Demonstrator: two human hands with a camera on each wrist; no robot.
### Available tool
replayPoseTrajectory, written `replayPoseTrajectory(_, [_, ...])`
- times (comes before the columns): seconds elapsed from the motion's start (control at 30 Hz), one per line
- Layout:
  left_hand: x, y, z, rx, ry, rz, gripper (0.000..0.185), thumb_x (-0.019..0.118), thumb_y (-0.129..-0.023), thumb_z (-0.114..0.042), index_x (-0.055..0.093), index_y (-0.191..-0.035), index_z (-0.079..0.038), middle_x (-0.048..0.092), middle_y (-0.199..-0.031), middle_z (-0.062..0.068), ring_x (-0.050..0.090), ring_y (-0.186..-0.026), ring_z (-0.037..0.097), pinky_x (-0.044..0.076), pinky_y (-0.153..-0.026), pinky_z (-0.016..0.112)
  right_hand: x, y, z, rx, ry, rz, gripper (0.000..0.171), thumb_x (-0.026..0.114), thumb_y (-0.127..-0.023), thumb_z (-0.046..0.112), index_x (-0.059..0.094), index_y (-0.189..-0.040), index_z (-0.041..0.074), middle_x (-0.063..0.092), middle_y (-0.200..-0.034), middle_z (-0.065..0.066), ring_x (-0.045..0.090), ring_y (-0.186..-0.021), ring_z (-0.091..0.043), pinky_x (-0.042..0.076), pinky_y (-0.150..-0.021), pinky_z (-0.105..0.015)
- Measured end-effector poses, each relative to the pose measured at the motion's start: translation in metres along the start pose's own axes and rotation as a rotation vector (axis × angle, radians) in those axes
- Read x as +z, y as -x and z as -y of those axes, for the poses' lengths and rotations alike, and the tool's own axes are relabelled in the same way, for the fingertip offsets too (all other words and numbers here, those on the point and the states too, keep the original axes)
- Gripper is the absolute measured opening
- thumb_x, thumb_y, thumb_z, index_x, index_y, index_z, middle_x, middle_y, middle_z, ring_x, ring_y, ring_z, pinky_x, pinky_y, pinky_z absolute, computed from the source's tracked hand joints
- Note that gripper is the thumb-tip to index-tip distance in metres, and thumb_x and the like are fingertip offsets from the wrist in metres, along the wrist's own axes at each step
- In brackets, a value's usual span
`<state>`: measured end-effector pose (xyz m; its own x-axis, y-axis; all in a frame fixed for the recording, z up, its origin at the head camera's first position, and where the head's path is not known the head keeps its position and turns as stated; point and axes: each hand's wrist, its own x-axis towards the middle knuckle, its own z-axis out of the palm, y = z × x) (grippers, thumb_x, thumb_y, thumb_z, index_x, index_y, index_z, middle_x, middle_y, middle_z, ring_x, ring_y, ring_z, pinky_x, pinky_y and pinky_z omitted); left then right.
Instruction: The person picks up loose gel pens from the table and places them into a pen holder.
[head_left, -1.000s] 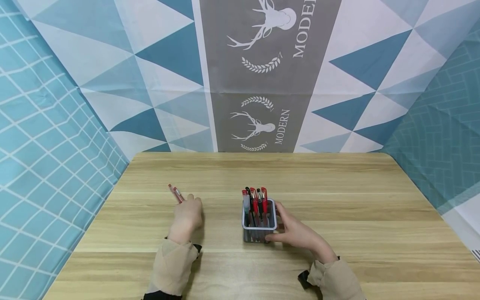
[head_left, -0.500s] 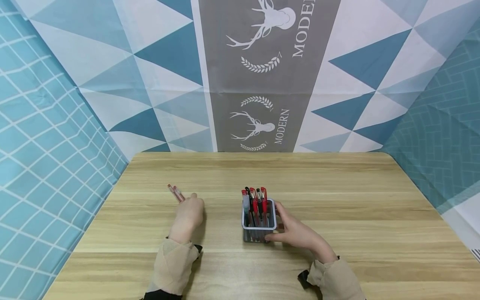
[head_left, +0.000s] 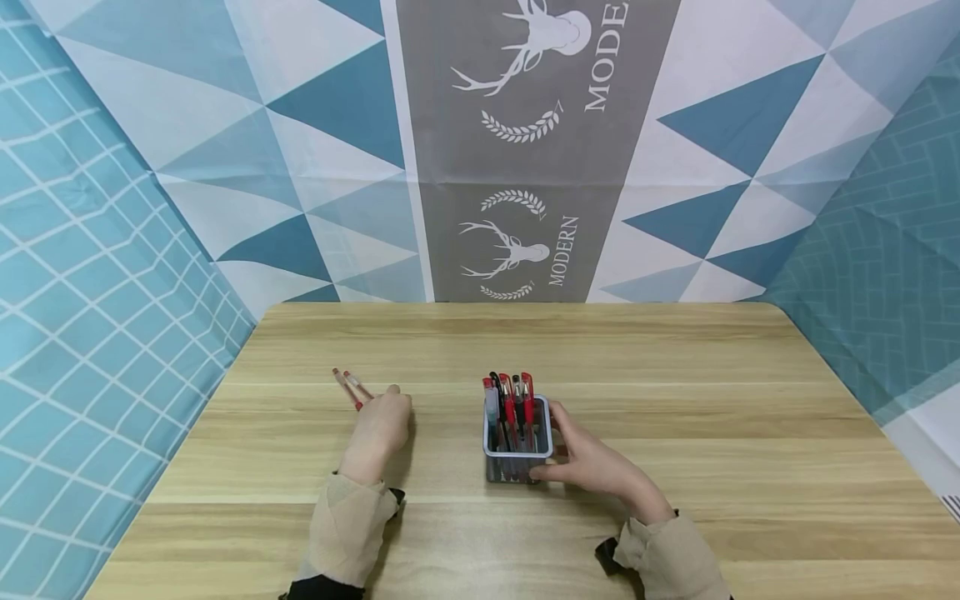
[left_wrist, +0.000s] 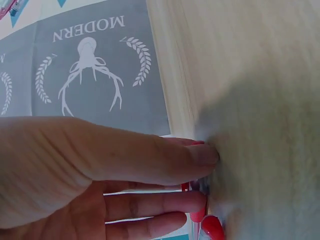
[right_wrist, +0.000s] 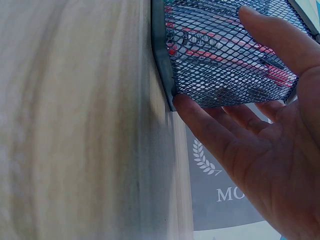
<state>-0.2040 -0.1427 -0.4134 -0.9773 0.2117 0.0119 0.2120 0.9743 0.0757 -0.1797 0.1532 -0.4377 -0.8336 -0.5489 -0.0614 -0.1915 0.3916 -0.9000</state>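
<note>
A black mesh pen holder (head_left: pixel 513 468) with a pale rim stands upright on the table, with several red- and black-capped pens (head_left: pixel 508 404) in it. My right hand (head_left: pixel 592 462) holds its right side; in the right wrist view the thumb lies against the mesh (right_wrist: pixel 220 75) and the other fingers reach around the corner. To the left, two red pens lie on the table. My left hand (head_left: pixel 378 429) pinches the right one (head_left: pixel 357 383); the other pen (head_left: pixel 345 387) lies beside it. In the left wrist view, thumb and fingers partly hide the pens, with a red cap (left_wrist: pixel 212 228) showing below.
The wood-grain table (head_left: pixel 675 400) extends on both sides of the holder. A patterned cloth (head_left: pixel 517 150) hangs behind the far edge. Blue cloths (head_left: pixel 90 275) hang at the left and right.
My left hand has shifted slightly right. The two pens on the table have spread apart, and a red end of the left one now shows. The right hand and the holder stay put.
</note>
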Motion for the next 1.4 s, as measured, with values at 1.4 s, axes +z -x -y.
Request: replayPoseTrajectory(1.4, [-0.055, 0.014, -0.022, 0.108, 0.224, -0.6, 0.008, 0.064, -0.08, -0.012, 0.057, -0.081, -0.01, 0.065, -0.074, 0.004, 0.048, -0.052, 0.014, 0.042, -0.05, 0.03, -0.001, 0.0, -0.001, 0.005, -0.011, 0.001, 0.093, 0.076, -0.071, 0.028, 0.016, -0.141, 0.026, 0.047, -0.129, -0.008, 0.047, -0.119, -0.025, 0.04, -0.097, -0.041])
